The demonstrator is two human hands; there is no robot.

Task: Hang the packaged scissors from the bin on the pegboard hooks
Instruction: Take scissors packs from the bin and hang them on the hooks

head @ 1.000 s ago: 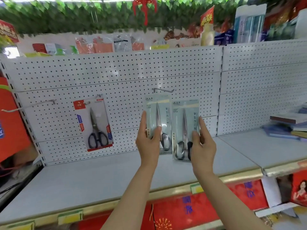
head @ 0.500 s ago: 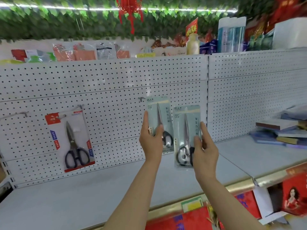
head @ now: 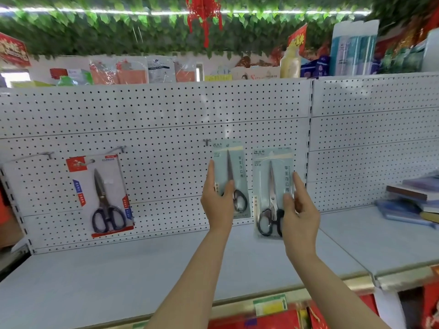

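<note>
Just two bare forearms, no sleeves, watch or rings showing; left hand [head: 217, 205] and right hand [head: 300, 217] with short plain nails.

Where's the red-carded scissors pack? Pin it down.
In the head view, the red-carded scissors pack hangs on the pegboard at left, well left of the left hand.

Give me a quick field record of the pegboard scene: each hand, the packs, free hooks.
left hand: grips a pale blue scissors pack, its top just below the middle hook
right hand: grips a second pale blue pack, held lower
hung already: red-and-white scissors pack on the pegboard
free hook: far left hook
shelf: grey, below the board
</note>
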